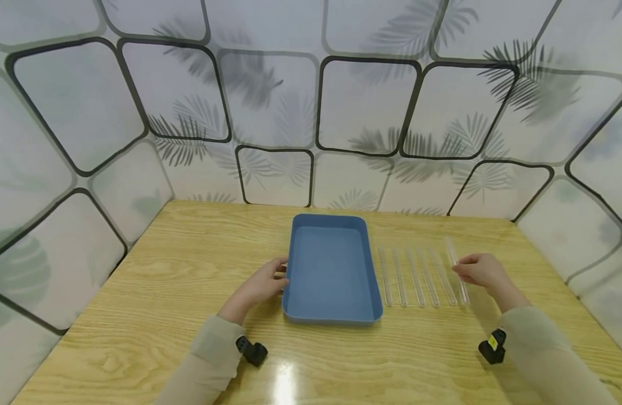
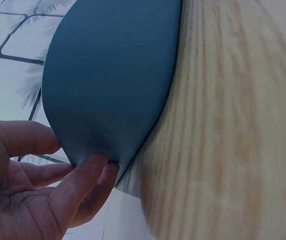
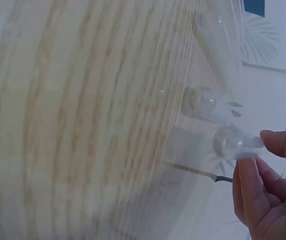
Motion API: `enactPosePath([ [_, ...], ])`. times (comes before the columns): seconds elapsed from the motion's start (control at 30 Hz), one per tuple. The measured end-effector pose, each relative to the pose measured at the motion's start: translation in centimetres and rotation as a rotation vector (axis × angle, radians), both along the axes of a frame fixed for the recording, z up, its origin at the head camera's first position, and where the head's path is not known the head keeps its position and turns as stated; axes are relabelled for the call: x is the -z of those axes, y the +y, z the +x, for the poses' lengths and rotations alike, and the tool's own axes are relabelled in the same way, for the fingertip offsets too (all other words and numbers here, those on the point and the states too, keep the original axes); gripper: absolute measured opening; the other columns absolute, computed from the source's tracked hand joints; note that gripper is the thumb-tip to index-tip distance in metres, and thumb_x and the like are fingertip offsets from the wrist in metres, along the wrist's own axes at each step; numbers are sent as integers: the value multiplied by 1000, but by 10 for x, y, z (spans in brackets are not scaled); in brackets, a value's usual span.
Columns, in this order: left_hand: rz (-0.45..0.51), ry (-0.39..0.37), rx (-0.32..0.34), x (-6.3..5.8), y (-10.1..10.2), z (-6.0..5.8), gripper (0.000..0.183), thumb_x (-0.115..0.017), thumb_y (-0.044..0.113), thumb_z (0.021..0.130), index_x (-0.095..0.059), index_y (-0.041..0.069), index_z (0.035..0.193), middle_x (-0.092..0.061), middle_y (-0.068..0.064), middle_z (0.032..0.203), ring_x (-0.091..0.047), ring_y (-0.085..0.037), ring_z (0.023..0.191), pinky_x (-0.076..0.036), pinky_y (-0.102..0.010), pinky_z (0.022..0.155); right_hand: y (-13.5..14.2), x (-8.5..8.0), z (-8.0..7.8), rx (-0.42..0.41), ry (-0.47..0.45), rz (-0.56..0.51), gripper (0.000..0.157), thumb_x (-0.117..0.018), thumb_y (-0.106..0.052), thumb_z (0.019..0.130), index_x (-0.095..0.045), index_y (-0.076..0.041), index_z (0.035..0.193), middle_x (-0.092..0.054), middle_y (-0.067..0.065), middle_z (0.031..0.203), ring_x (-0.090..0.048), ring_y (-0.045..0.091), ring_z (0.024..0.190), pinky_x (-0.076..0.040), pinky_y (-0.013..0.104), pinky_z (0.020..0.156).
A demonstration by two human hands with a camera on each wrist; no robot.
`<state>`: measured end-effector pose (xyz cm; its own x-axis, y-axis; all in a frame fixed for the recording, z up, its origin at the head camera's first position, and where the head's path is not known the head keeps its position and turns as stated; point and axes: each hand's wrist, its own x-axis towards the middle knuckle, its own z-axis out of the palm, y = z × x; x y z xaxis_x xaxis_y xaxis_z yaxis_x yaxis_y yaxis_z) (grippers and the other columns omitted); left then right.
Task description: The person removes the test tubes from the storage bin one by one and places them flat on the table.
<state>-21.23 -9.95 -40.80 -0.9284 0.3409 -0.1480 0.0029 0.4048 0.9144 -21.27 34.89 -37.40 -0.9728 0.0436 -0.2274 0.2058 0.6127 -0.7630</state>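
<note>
A blue rectangular tray [image 1: 333, 270] lies on the table with nothing in it. My left hand [image 1: 262, 281] touches its outer left wall with the fingertips; in the left wrist view those fingers [image 2: 82, 182] rest against the wall's corner end. My right hand [image 1: 480, 269] pinches a clear test tube [image 1: 463, 293] between thumb and fingers, round end toward me. In the right wrist view the held tube's rounded bottom [image 3: 228, 142] shows close over the table. Left of it, several more clear test tubes [image 1: 414, 277] lie in a row beside the tray.
The light wooden table [image 1: 189, 264] extends around the tray and tubes. Behind it and on both sides stands a patterned cloth or wall covering [image 1: 270, 112] with dark outlines and leaves. A black camera is worn on each wrist.
</note>
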Motion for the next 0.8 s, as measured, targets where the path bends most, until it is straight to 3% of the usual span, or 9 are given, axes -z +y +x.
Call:
enactPosePath([
  [0.13, 4, -3, 1, 1, 0, 0, 48, -43, 0, 89, -29, -4, 134, -40, -24, 126, -43, -37, 111, -47, -41, 81, 2, 4, -2, 2, 9, 113, 46, -57, -16, 85, -44, 20, 110, -58, 14, 85, -58, 13, 68, -52, 32, 66],
  [0.37, 15, 1, 0, 2, 0, 0, 48, -44, -2, 87, -30, -4, 133, -40, -25, 125, -44, -37, 110, -47, -41, 80, 1, 7, -3, -33, 49, 310, 35, -58, -11, 81, -51, 19, 96, -59, 11, 72, -58, 16, 60, -50, 34, 57],
  [0.8, 17, 11, 2, 1, 0, 0, 48, -44, -1, 87, -30, -3, 134, -40, -25, 125, -44, -37, 110, -47, -41, 79, 2, 12, -10, -58, 66, 392, 28, -57, -8, 80, -54, 18, 89, -58, 7, 63, -54, 15, 55, -48, 34, 55],
])
